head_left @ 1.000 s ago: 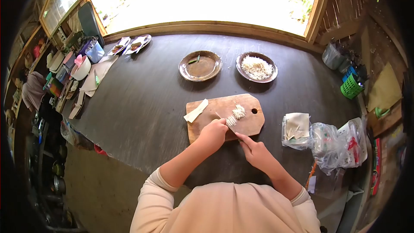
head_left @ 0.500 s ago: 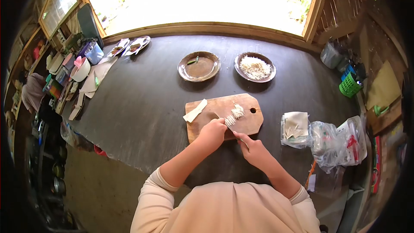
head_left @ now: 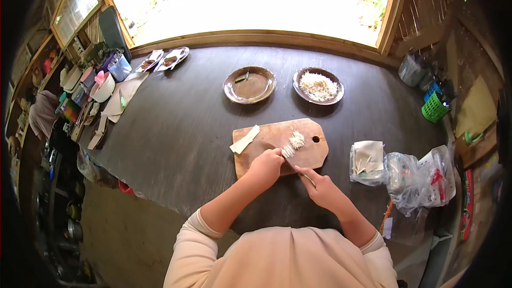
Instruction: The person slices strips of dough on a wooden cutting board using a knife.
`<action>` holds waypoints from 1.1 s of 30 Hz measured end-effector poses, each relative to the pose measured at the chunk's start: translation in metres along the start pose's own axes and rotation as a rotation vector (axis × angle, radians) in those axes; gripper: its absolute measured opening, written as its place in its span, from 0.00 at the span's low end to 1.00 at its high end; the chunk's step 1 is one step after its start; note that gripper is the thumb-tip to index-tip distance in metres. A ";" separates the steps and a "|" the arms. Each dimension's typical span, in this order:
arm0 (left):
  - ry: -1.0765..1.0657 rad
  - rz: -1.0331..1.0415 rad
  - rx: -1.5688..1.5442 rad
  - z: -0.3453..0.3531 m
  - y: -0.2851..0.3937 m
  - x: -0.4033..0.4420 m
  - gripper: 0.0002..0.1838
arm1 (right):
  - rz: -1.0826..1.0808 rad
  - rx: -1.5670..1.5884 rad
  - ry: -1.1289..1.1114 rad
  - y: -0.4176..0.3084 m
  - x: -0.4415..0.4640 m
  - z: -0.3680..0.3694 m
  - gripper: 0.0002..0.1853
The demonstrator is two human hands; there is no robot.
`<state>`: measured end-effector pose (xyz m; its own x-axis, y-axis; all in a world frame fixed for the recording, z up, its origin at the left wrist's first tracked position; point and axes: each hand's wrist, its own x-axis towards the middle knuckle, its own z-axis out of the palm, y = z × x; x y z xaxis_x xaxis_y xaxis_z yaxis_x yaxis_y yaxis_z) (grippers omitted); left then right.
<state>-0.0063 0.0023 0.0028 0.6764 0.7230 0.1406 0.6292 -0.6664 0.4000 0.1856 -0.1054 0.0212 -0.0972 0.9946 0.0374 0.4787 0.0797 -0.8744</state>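
Note:
On the wooden cutting board [head_left: 250, 164], my left hand [head_left: 268, 164] has its fingers curled down over a white piece of food, mostly hidden beneath them. Thin white strips [head_left: 288, 151] lie right beside these fingertips. My right hand [head_left: 320, 189] is closed around the handle of a knife [head_left: 292, 167], whose blade rests close to the left fingers. A small pile of cut white shreds [head_left: 297, 139] sits farther up the board, near its hole. Flat white slabs [head_left: 245, 140] lie at the board's left edge.
Behind the board stand a brown plate [head_left: 232, 93] with green chillies and another plate [head_left: 298, 94] heaped with white shreds. Plastic bags [head_left: 408, 178] lie at right, near a green basket [head_left: 434, 108]. Containers [head_left: 102, 89] and two small dishes [head_left: 175, 58] are at left.
The whole view has shifted slightly, so everything appears a little lower and to the right. Both hands stay at the board, with the knife still in my right hand.

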 end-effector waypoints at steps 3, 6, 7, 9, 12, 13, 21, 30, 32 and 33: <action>0.013 -0.001 0.006 0.001 0.000 0.000 0.06 | 0.091 -0.055 -0.085 -0.015 -0.008 -0.012 0.18; 0.022 0.015 0.018 0.002 -0.001 -0.001 0.07 | 0.166 -0.056 -0.101 -0.009 -0.011 -0.005 0.18; 0.030 0.026 0.018 0.003 -0.001 -0.001 0.07 | 0.086 -0.056 -0.051 0.001 -0.008 0.002 0.18; 0.027 0.039 -0.001 0.003 -0.002 0.001 0.06 | 0.012 -0.048 0.015 0.009 -0.003 0.012 0.18; 0.038 0.057 -0.038 0.003 -0.003 0.000 0.06 | -0.005 -0.067 0.014 0.008 0.000 0.014 0.18; 0.058 0.054 -0.058 0.002 -0.003 0.001 0.05 | -0.050 -0.026 0.034 0.008 -0.003 0.012 0.18; 0.056 0.031 -0.047 0.003 -0.003 0.001 0.04 | 0.231 -0.034 -0.125 -0.011 -0.007 -0.001 0.19; -0.018 0.011 -0.009 0.002 -0.004 0.001 0.06 | 0.197 -0.009 -0.122 -0.021 -0.009 -0.015 0.18; -0.016 0.005 0.001 0.002 -0.003 0.001 0.06 | 0.246 -0.033 -0.134 -0.021 -0.011 -0.015 0.18; 0.018 0.021 -0.013 0.001 -0.002 0.000 0.06 | 0.246 -0.030 -0.137 -0.016 -0.012 -0.011 0.18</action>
<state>-0.0072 0.0034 0.0014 0.6823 0.7122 0.1649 0.6101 -0.6791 0.4083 0.1884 -0.1175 0.0401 -0.0912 0.9660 -0.2419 0.5281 -0.1590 -0.8341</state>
